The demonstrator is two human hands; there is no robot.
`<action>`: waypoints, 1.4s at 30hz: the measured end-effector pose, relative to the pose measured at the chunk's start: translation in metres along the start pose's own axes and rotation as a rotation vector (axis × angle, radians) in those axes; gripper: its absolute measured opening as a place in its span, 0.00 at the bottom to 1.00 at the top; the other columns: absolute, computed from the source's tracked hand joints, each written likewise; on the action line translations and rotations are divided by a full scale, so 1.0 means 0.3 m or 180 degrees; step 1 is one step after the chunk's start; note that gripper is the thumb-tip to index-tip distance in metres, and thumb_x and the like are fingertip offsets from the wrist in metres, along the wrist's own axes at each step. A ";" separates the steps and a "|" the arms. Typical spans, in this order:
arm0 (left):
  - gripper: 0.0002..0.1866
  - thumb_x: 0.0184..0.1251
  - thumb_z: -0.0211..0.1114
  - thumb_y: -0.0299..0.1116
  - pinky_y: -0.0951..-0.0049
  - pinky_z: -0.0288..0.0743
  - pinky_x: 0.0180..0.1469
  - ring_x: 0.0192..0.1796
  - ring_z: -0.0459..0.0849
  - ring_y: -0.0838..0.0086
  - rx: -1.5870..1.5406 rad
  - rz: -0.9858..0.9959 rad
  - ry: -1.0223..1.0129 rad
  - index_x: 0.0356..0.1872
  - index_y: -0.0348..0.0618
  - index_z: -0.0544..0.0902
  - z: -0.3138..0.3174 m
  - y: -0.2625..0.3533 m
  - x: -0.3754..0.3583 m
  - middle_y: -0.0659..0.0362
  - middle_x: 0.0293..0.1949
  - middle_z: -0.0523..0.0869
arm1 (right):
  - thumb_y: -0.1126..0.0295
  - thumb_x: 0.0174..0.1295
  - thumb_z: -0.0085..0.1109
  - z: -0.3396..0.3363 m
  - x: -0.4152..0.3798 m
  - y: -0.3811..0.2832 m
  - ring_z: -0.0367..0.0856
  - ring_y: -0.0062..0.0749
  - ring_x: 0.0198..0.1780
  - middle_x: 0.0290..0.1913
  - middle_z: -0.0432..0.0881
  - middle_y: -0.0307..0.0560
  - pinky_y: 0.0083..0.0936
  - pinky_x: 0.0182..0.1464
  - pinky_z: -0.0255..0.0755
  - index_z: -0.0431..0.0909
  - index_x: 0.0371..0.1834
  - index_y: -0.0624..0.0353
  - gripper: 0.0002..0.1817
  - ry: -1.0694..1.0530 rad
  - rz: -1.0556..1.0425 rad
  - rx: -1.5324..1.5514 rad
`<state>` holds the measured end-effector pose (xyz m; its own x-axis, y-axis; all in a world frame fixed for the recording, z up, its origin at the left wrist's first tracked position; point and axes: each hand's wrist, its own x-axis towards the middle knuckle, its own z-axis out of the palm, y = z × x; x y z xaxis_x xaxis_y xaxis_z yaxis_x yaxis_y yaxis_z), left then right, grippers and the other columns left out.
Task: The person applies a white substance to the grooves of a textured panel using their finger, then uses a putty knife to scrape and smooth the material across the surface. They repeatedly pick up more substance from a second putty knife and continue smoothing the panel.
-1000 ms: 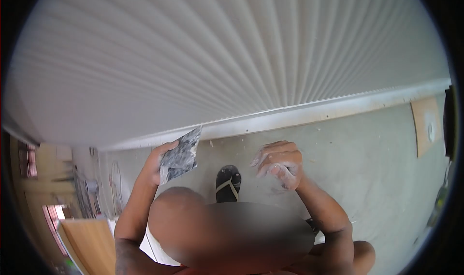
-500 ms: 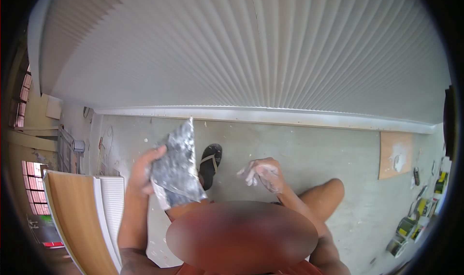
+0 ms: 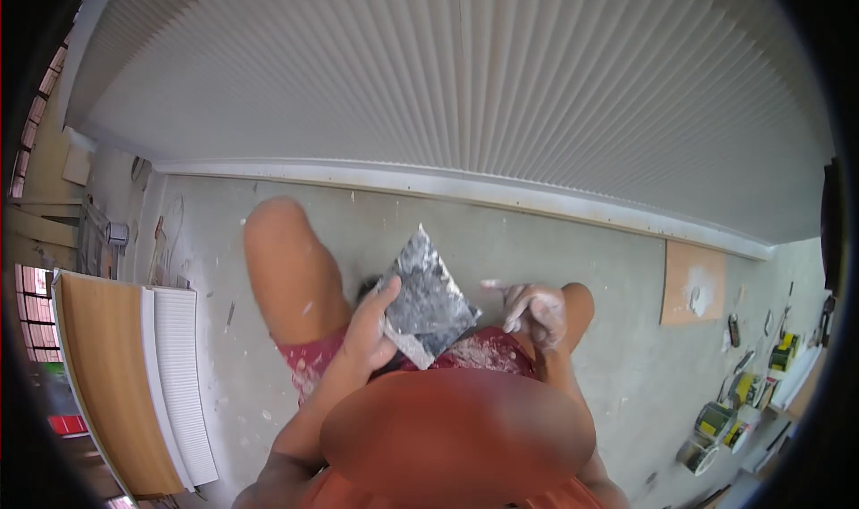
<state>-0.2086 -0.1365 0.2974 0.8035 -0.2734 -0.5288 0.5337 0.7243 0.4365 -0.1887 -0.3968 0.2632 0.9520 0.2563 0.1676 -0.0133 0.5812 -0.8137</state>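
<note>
My left hand (image 3: 371, 323) grips the near left edge of a dark, square-looking plate (image 3: 428, 296) smeared with white paste. The plate is held above my lap, one corner pointing forward. To its right is my right hand (image 3: 535, 314), coated in white residue, with its index finger stretched toward the plate and the other fingers curled loosely. Nothing shows between those fingers. Ahead stands a large white ribbed panel (image 3: 465, 80) with a pale bottom rail (image 3: 376, 176).
A board (image 3: 693, 281) with a white paste patch lies on the floor at right, near tins (image 3: 716, 419) and small tools. At left stand a wood-coloured curved panel (image 3: 107, 375) and a white ribbed piece (image 3: 182, 375). My bent knee (image 3: 291, 250) is front left.
My left hand and the plate have moved right, and my right hand has shifted right with a finger extended. My left knee has come into view; the sandal is now mostly hidden.
</note>
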 end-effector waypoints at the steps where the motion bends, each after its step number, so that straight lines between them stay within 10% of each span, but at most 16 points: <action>1: 0.20 0.77 0.58 0.40 0.61 0.77 0.62 0.56 0.85 0.64 0.0165 -0.0013 0.0067 0.61 0.36 0.75 0.013 0.020 0.013 0.53 0.54 0.85 | 0.56 0.72 0.52 -0.003 0.016 -0.024 0.72 0.31 0.22 0.20 0.80 0.47 0.60 0.64 0.67 0.82 0.24 0.63 0.24 -0.0104 -0.0234 -0.0045; 8: 0.19 0.77 0.58 0.38 0.66 0.79 0.58 0.54 0.85 0.70 0.0845 0.0003 0.0023 0.60 0.35 0.75 0.089 0.139 0.047 0.56 0.53 0.85 | 0.58 0.71 0.53 0.136 0.083 -0.152 0.70 0.31 0.20 0.20 0.80 0.48 0.63 0.60 0.70 0.83 0.25 0.65 0.23 -0.0452 -0.1246 -0.0427; 21: 0.19 0.76 0.58 0.38 0.62 0.82 0.55 0.48 0.88 0.66 0.1016 -0.1070 -0.0657 0.57 0.32 0.77 0.035 0.309 0.184 0.51 0.50 0.86 | 0.73 0.63 0.60 0.310 0.229 -0.210 0.73 0.45 0.22 0.20 0.73 0.47 0.53 0.65 0.69 0.76 0.21 0.62 0.12 -0.1860 -0.0875 -0.2308; 34: 0.21 0.73 0.61 0.40 0.61 0.82 0.55 0.48 0.88 0.61 0.0606 -0.2423 -0.0690 0.55 0.31 0.80 -0.128 0.273 0.317 0.49 0.49 0.88 | 0.64 0.74 0.50 0.311 0.232 -0.088 0.67 0.39 0.19 0.15 0.69 0.44 0.49 0.56 0.73 0.73 0.18 0.62 0.23 -0.1336 -0.0285 -0.1779; 40: 0.16 0.73 0.61 0.39 0.70 0.85 0.28 0.36 0.90 0.66 -0.0813 -0.3015 -0.1460 0.48 0.34 0.83 -0.310 0.222 0.421 0.49 0.41 0.89 | 0.55 0.75 0.45 0.326 0.222 0.000 0.67 0.30 0.20 0.15 0.74 0.41 0.47 0.57 0.72 0.75 0.16 0.59 0.28 -0.0357 -0.0225 -0.0594; 42: 0.15 0.73 0.60 0.39 0.73 0.82 0.22 0.35 0.90 0.67 -0.0166 -0.2487 -0.0655 0.48 0.35 0.83 -0.269 0.258 0.374 0.48 0.42 0.89 | 0.54 0.74 0.46 0.325 0.230 0.021 0.67 0.30 0.21 0.16 0.76 0.43 0.46 0.60 0.68 0.77 0.17 0.58 0.28 0.0392 -0.0628 -0.0601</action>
<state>-0.0984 -0.0600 0.2130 0.2386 -0.8201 -0.5201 0.9521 0.3029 -0.0409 -0.1528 -0.3002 0.3239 0.9606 0.0502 0.2733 0.2219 0.4535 -0.8632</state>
